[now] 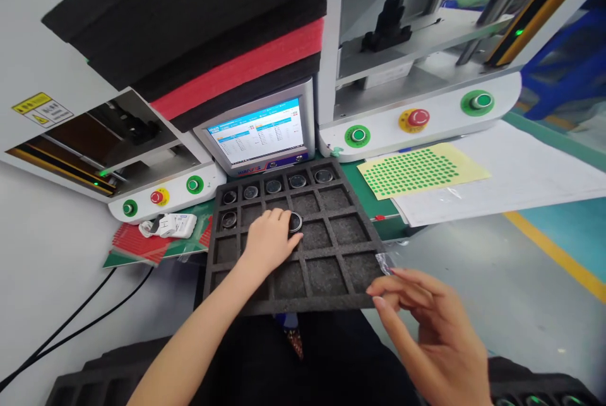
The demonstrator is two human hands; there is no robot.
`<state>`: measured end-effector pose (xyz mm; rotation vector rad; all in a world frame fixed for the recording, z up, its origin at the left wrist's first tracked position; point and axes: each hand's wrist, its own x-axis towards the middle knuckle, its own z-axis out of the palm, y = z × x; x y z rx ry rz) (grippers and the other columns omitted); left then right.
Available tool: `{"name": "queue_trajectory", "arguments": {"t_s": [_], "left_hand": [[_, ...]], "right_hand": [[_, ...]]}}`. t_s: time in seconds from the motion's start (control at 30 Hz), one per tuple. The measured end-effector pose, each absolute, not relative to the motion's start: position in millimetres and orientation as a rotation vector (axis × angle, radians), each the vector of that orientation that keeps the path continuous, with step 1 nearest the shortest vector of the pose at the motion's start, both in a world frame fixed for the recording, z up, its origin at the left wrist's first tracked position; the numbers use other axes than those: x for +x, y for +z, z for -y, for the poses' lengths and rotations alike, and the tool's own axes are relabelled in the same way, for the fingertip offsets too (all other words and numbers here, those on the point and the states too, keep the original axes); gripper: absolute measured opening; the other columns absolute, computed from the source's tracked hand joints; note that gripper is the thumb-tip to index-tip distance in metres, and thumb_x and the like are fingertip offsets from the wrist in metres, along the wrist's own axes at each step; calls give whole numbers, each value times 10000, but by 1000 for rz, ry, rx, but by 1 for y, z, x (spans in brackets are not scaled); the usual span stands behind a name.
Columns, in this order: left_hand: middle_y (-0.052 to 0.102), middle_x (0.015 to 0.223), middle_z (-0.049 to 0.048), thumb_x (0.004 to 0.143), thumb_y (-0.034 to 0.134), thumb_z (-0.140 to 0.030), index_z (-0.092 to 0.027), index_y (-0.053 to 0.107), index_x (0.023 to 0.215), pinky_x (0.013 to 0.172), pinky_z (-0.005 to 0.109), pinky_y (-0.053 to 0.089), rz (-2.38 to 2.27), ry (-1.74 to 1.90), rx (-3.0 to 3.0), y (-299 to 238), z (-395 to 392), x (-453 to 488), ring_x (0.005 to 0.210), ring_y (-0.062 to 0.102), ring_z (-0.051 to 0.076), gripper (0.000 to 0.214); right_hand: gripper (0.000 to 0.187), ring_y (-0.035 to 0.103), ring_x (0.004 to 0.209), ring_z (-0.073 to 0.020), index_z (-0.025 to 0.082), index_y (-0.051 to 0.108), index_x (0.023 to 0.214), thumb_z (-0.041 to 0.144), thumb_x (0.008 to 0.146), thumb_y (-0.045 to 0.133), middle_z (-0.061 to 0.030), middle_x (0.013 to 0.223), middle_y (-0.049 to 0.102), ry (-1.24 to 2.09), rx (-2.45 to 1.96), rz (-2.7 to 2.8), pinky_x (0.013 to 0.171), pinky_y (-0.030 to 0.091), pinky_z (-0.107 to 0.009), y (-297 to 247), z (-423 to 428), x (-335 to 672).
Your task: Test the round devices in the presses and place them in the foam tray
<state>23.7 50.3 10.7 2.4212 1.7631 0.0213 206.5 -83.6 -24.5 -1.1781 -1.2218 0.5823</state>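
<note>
My left hand point(269, 237) reaches over a black foam tray point(303, 302) divided into square pockets. Its fingers close on a round dark part with a shiny rim point(295, 223), which pokes out beside the fingertips; the fingers hide part of it. Similar round parts, such as this one point(324, 176), sit in the far row of pockets, and another point(229, 221) lies in the second row at the left. My right hand point(426, 324) is by the tray's near right corner, thumb and fingers apart, with nothing visible between them.
Behind the tray stands a screen point(260, 131) between two white machines with green and red buttons point(418, 117). A sheet of green dot stickers point(421, 169) lies on white paper point(525, 172). At left are a white adapter point(177, 225) and red strips point(137, 243).
</note>
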Motion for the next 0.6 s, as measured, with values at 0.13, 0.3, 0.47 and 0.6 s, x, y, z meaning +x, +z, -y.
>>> {"name": "queue_trajectory", "arguments": {"t_s": [0.13, 0.3, 0.47, 0.6], "left_hand": [[702, 1013, 194, 845, 604, -135, -69, 676, 1027, 879, 415, 470, -1743, 188, 2257, 3, -58, 40, 1026, 619, 329, 207], [720, 805, 106, 970, 356, -249, -117, 683, 890, 716, 309, 509, -1614, 438, 1949, 14, -43, 19, 787, 671, 224, 362], [732, 815, 114, 944, 445, -377, -106, 696, 899, 564, 199, 459, -1383, 767, 1257, 18, 22, 13, 745, 653, 173, 372], [710, 744, 38, 814, 698, -320, -158, 732, 851, 567, 167, 481, -1241, 977, 971, 17, 66, 13, 627, 612, 113, 169]], "right_hand": [[311, 602, 595, -84, 200, 494, 1171, 104, 881, 553, -21, 830, 655, 566, -1188, 1244, 609, 513, -172, -22, 86, 207], [275, 599, 582, -84, 209, 504, 1136, 122, 880, 549, -9, 792, 662, 579, -1218, 1233, 571, 515, -153, -20, 89, 203], [307, 661, 680, -90, 236, 523, 1127, 109, 856, 591, -4, 842, 678, 704, -1138, 1184, 653, 565, -137, -16, 85, 181], [335, 692, 759, -94, 257, 554, 1103, 92, 825, 641, 8, 878, 679, 891, -1037, 1113, 742, 585, -145, -8, 87, 161]]}}
